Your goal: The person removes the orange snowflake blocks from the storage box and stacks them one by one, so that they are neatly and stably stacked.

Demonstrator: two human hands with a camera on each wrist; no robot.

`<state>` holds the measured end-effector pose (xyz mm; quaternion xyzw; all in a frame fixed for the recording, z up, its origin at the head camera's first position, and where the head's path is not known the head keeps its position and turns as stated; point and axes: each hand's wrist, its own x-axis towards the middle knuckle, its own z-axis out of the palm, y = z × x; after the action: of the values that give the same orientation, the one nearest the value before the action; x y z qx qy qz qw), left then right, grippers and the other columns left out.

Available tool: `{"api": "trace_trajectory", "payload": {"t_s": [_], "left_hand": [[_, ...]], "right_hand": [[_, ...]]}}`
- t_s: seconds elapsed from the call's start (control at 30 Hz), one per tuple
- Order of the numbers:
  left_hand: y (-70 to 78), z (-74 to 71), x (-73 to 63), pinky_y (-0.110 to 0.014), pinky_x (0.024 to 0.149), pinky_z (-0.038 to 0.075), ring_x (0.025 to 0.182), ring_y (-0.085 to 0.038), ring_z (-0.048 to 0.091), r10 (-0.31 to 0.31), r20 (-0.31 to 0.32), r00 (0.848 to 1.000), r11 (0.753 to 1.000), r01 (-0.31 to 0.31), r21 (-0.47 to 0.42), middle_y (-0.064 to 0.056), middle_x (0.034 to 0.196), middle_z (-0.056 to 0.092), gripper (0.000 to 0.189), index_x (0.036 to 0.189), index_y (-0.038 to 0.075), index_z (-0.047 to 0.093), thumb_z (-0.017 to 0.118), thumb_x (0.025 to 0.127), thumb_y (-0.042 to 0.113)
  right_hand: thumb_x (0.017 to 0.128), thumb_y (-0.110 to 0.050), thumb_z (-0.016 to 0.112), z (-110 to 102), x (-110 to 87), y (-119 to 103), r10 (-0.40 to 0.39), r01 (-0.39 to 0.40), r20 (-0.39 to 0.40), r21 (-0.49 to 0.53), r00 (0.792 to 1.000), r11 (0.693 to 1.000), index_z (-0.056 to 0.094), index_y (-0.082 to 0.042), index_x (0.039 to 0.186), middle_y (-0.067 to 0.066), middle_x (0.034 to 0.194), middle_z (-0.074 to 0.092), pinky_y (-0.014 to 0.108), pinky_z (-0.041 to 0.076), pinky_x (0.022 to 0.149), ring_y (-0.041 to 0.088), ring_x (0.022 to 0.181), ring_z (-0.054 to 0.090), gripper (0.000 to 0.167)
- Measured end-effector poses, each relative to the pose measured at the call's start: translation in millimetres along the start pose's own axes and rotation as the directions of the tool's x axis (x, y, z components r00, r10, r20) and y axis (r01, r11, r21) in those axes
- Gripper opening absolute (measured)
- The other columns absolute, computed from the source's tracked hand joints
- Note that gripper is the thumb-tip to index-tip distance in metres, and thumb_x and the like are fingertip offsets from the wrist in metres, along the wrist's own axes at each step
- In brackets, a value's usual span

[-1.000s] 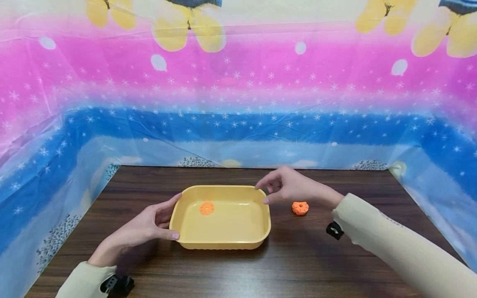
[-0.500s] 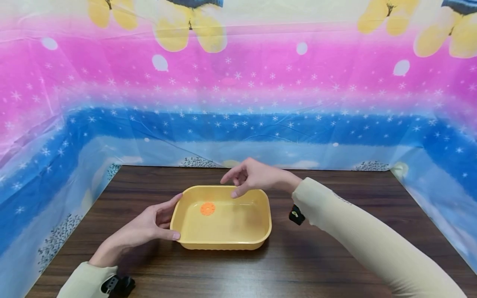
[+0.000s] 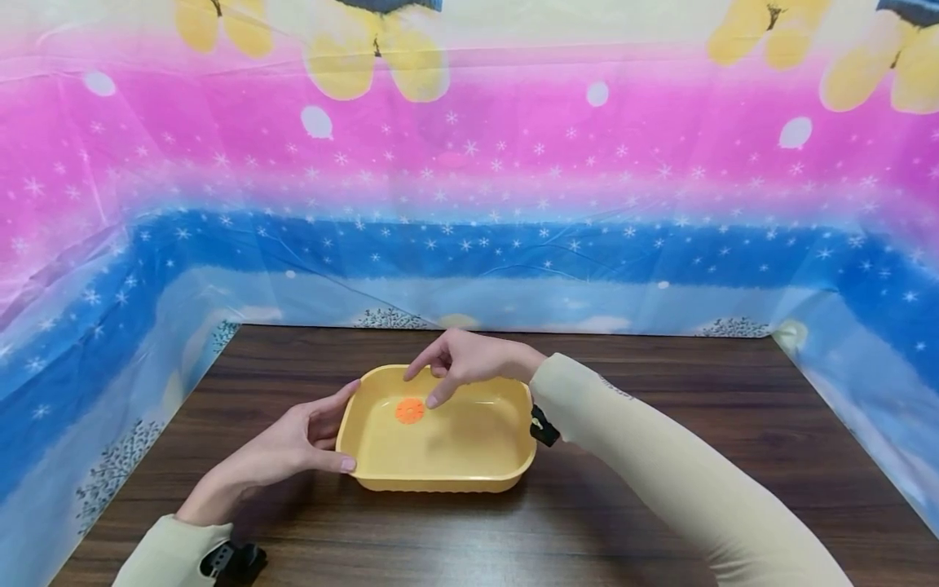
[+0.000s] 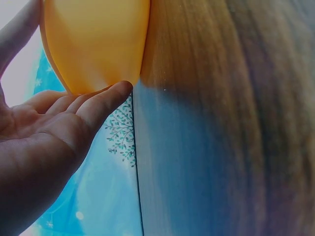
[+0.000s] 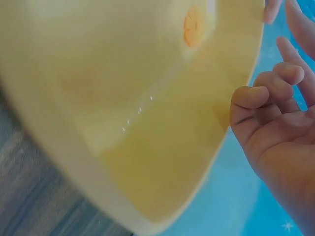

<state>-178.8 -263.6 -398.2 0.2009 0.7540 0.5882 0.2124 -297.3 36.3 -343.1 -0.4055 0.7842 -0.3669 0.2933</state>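
A yellow plastic tub [image 3: 469,444] stands on the brown table, with a round, flower-like orange disc [image 3: 409,411] lying inside toward its far left. My left hand [image 3: 293,440] grips the tub's left end, thumb at the near corner and index finger at the far one. In the left wrist view the fingers [image 4: 91,105] lie against the tub's wall. Over the far part of the tub hovers my right hand [image 3: 469,359], holding nothing. Its thumb tip is close beside the orange disc, its index finger near the far rim; the other fingers are curled in the right wrist view.
The dark wood table [image 3: 469,542] surrounds the tub. A pink and blue printed cloth [image 3: 469,228] rises behind and on both sides. A black wrist device [image 3: 544,427] under the right sleeve [image 3: 623,432] overlaps the tub's right end.
My right hand has moved left from the tub's right rim to above the disc. Its sleeve now covers where a second orange piece lay on the table. My left hand has stayed put.
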Motion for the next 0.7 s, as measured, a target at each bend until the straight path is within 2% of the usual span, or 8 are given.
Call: {"api": "trace_trajectory", "payload": {"t_s": [0.17,0.43,0.6,0.7], "left_hand": [[-0.5,-0.3,0.7,-0.028,0.108,0.049,0.149,-0.045,0.032,0.001,0.002,1.000,1.000,-0.001,0.005,-0.026,0.170,0.014,0.107,0.167,0.004,0.006,0.080,0.091,0.006],[-0.7,-0.7,1.0,-0.028,0.108,0.050,0.149,-0.045,0.033,0.004,0.004,1.000,1.000,-0.004,0.002,-0.027,0.170,0.015,0.106,0.167,0.004,0.005,0.080,0.091,0.006],[-0.1,0.0,0.9,-0.030,0.109,0.049,0.149,-0.045,0.032,-0.005,-0.004,1.000,1.000,0.005,0.005,-0.028,0.169,0.015,0.107,0.167,0.004,0.006,0.081,0.090,0.006],[0.5,0.2,0.8,-0.030,0.109,0.049,0.150,-0.044,0.032,-0.017,-0.015,1.000,1.000,0.017,0.014,-0.026,0.170,0.015,0.107,0.168,0.005,0.008,0.082,0.090,0.007]], "right_hand": [[0.088,-0.010,0.084,8,9.5,3,0.009,-0.009,0.023,0.019,1.000,1.000,0.070,-0.003,0.135,-0.005,0.060,0.033,0.024,0.028,0.055,0.012,0.054,0.025,0.049],[0.088,-0.009,0.084,18,23.1,5,0.033,-0.033,0.041,0.012,0.999,0.999,0.071,-0.002,0.132,-0.005,0.058,0.031,0.023,0.027,0.054,0.010,0.054,0.025,0.047],[0.088,-0.004,0.084,24,28.1,10,0.045,-0.043,0.081,-0.025,0.996,0.999,0.070,0.000,0.133,-0.004,0.055,0.028,0.022,0.028,0.056,0.009,0.053,0.023,0.048],[0.088,-0.004,0.083,27,29.9,9,0.062,-0.054,0.109,-0.070,0.992,0.996,0.066,-0.002,0.138,-0.005,0.054,0.028,0.021,0.026,0.055,0.009,0.052,0.022,0.053]]}}
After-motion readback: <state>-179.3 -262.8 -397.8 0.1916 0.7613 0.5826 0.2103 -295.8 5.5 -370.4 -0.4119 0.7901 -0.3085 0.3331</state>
